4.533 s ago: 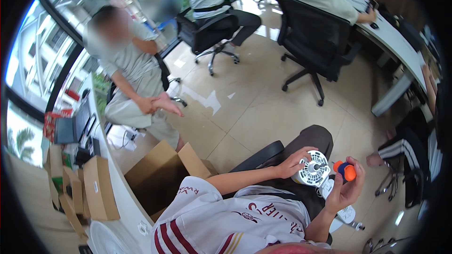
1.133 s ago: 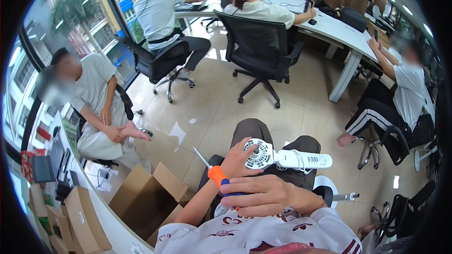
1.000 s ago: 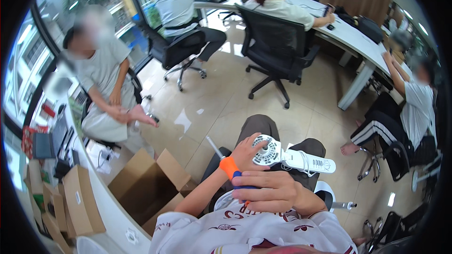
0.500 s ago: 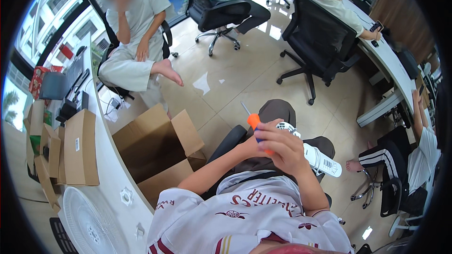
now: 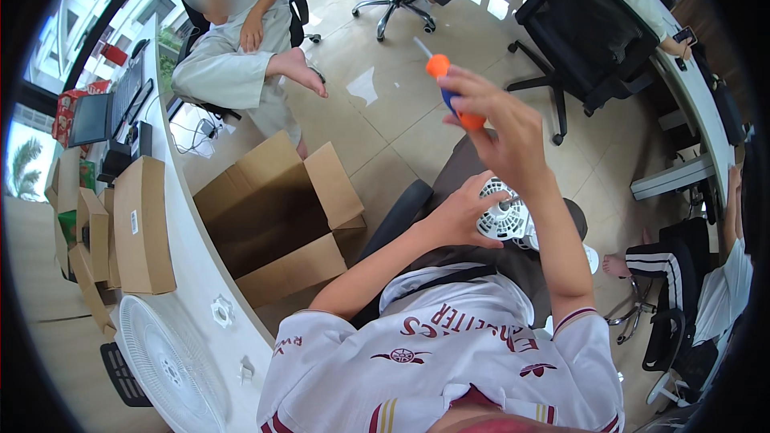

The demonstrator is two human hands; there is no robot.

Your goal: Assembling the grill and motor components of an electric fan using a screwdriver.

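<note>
Fan unit (image 5: 505,223): we have its round, slotted white head on our lap, a short shaft showing near its middle; dark trousers (image 5: 459,162) lie beneath, and the lap seems to serve as a bench, keeping the head steady and close; the part beyond passes under our right forearm, so we cannot tell all of its shape.
Left hand (image 5: 461,215): we curl it around the head's left side, thumb low, fingers over the rim and slots; the grip is closed far enough to hold the head, likely so that it does not tip off our thighs.
Right hand (image 5: 509,130): we hold it raised above the lap, fingers folded snugly around the handle of a screwdriver (image 5: 439,69); orange and blue show between them.
Blade: it points up and left, away from the head and touching nothing; we judge the tool is being carried clear rather than pressed to any part.
Desk (image 5: 196,289): at our left we see a round white fan guard (image 5: 167,362) and two small knob-shaped parts (image 5: 223,312) near the edge; they seem placed within reach yet clear of our elbow.
Cardboard box (image 5: 249,176): it stands beside the desk, flaps spread, perhaps for easy access; we cannot make out its dark inside.
Co-worker (image 5: 233,64): farther off, seated, one bare foot raised; a black mesh chair (image 5: 573,28) stands across the floor.
</note>
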